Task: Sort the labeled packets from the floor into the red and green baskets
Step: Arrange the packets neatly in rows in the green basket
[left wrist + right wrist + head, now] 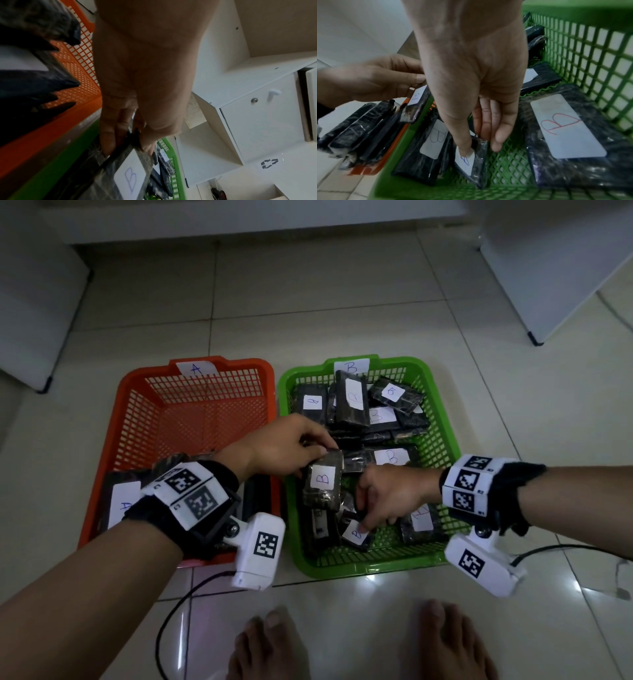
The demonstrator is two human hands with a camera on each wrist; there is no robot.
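Note:
A red basket (126, 405) tagged A stands left of a green basket (442, 412) tagged B. Dark packets with A labels (123, 505) lie at the red basket's near end. Several B packets (352, 402) fill the green one. My left hand (318, 453) pinches a dark B packet (323, 479) by its top edge, tilted over the green basket's left side; the left wrist view shows the hand (128, 146) with fingers and thumb on that packet (130, 175). My right hand (368, 525) reaches into the basket's near part and pinches a small B packet (467, 162), thumb on its label.
A large packet with a red B (565, 128) lies right of my right hand (481, 147), beside the green wall (590, 54). White cabinets (34, 302) (548, 268) stand at the back corners. Cables (171, 611) trail on the tiled floor near bare feet (267, 645).

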